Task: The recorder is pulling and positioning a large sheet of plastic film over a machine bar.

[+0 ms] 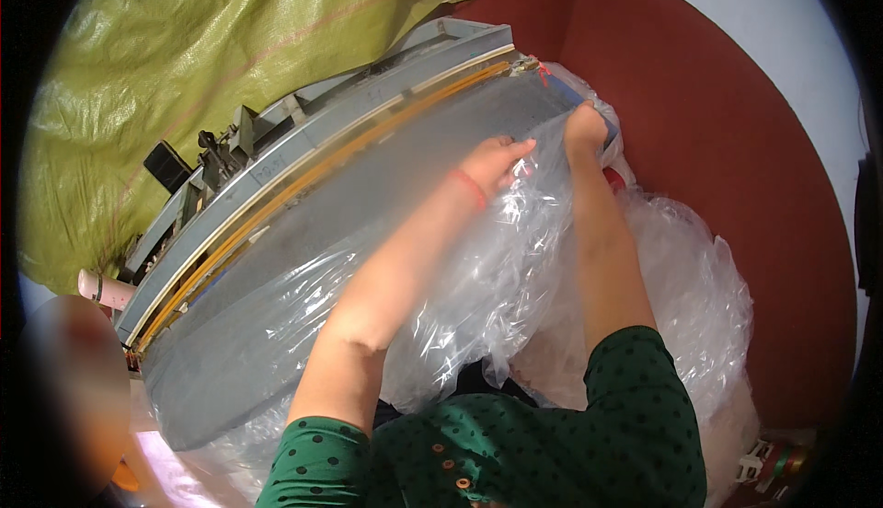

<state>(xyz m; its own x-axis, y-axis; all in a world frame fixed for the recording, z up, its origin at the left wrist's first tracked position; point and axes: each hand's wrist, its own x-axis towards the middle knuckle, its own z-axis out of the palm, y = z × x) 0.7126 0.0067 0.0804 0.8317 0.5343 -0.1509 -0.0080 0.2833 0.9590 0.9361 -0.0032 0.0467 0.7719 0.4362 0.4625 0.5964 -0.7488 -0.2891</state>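
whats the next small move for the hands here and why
I'd probably draw the left hand gently toward the body to smooth the clear plastic, leaving the right hand where it is. The plastic is creased and bunched below the left hand, while the right hand appears to clutch it near the grey surface's far right corner.
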